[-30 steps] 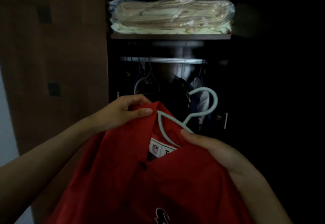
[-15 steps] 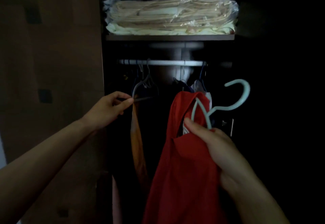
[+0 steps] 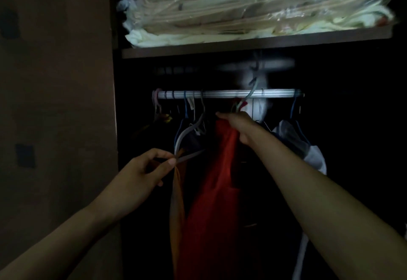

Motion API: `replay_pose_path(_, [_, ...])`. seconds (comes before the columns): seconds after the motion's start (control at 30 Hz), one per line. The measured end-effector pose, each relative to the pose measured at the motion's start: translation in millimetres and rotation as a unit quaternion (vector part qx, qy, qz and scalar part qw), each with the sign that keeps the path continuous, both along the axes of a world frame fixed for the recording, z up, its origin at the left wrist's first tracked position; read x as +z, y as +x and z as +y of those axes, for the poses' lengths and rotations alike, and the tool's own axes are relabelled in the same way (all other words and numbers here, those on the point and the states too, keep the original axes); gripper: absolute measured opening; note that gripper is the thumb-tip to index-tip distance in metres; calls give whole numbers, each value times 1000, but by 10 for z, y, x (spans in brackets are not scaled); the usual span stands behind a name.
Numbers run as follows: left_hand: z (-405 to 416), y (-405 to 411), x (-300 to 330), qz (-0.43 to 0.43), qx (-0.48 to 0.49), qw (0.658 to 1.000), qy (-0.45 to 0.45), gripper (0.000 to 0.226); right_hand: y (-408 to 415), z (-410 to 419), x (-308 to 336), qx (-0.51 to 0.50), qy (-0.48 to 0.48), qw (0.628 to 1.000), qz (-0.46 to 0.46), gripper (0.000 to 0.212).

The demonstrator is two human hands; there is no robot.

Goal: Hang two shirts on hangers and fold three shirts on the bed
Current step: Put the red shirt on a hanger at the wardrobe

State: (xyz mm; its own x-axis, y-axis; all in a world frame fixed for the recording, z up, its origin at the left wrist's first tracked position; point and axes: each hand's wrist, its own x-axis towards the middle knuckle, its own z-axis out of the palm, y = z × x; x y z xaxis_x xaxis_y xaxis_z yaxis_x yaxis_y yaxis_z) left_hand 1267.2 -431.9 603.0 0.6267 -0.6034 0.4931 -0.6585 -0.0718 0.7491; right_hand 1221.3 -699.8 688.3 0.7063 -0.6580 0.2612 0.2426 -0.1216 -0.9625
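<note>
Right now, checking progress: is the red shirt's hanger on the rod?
Cannot tell: the hanger hook blurs at the rod; right hand grips the red shirt.

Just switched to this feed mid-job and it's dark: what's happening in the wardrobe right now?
A person is hanging a red shirt in the wardrobe. The right hand holds it up by its pale hanger, whose hook is at the rail; blur hides whether it has caught. The left hand pinches the corner of a grey hanger, holding the neighbouring orange garment aside.
</note>
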Motion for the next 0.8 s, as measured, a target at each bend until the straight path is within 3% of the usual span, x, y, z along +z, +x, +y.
replay_pose_path(0.13, [-76, 28, -93, 23, -1, 1000, -14, 20, 362, -422, -76, -26, -3, 999, 41, 31])
replay_pose_path(0.3, [30, -6, -311, 58, 11, 998, -17, 28, 486, -552, -136, -19, -48, 994, 98, 22])
replay_pose_path(0.47, [221, -145, -410, 63, 39, 997, -20, 18, 312, -617, 79, -13, -64, 993, 99, 39])
replay_pose_path(0.53, [323, -243, -388, 61, 51, 997, -25, 17, 263, -683, 101, -6, -66, 990, 128, 29])
replay_pose_path(0.63, [562, -430, -394, 65, 67, 995, -35, 16, 283, -820, -34, -30, -114, 970, 213, 36])
replay_pose_path(0.73, [859, -716, -419, 64, 83, 994, -42, 18, 138, -685, -135, -35, -123, 971, 203, 43])
replay_pose_path(0.8, [1133, -936, -444, 52, 114, 992, -29, 23, -31, -472, -224, -107, -213, 949, 208, 56])
